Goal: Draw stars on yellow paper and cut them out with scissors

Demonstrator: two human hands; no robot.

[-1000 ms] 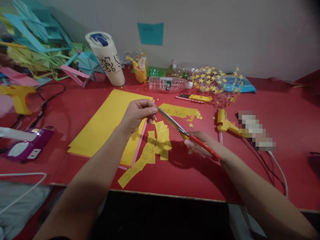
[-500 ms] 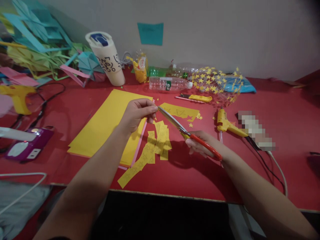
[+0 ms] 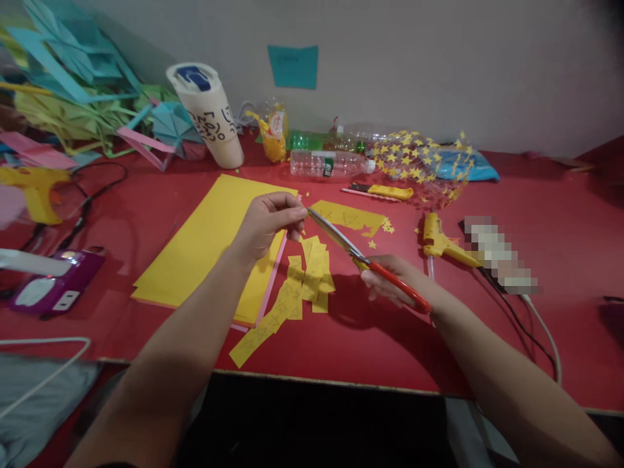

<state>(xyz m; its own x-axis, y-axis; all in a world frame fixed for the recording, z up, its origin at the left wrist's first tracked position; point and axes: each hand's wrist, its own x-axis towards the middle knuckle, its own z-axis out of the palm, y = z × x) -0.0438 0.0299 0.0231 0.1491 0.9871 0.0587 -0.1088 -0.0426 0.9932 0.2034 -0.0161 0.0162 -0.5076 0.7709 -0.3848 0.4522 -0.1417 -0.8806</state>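
My right hand (image 3: 392, 279) is wrapped round the red handles of a pair of scissors (image 3: 341, 239), whose blades look nearly closed and point up and left. At the blade tips, my left hand (image 3: 275, 221) pinches with thumb and forefinger; what it holds is too small to make out. Below the hands lie yellow paper strips (image 3: 292, 286) with stars drawn on them. A wider yellow paper piece (image 3: 344, 213) with star outlines and a ragged edge lies behind the scissors. Small cut stars (image 3: 372, 244) are scattered near it. Under my left forearm is a stack of yellow paper sheets (image 3: 195, 240).
A yellow glue gun (image 3: 436, 239) and a power strip (image 3: 502, 257) with cables lie at the right. Along the wall stand a white tumbler (image 3: 209, 117) and a clear plastic bottle (image 3: 312, 164), with a star-covered bottle (image 3: 419, 156). Folded paper shapes (image 3: 92, 97) pile up at left.
Both hands and the scissors stay almost in place. The wider yellow paper piece behind the blades shows a slightly different right edge; otherwise little differs.
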